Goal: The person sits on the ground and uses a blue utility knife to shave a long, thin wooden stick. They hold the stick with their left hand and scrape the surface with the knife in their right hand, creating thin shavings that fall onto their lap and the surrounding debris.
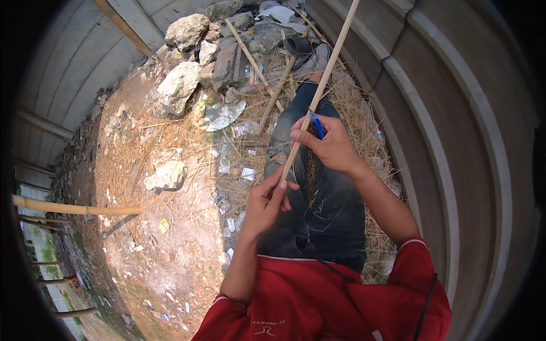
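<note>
At far left of the frame, a roughly level pole (79,209) by littered ground (136,244). Left of centre, a pale rock (166,176), with a heap of rocks (180,88) higher up. At centre, the left hand (265,206), closed with thumb and fingers around the lower end of a stick (333,57). Slanting from there over dark trousers (338,210) to the top edge, right of centre. Just right of centre, the right hand (331,142), curled around a blue cutter (317,126), with thumb on the stick. At right, a ribbed wall (455,142).
</note>
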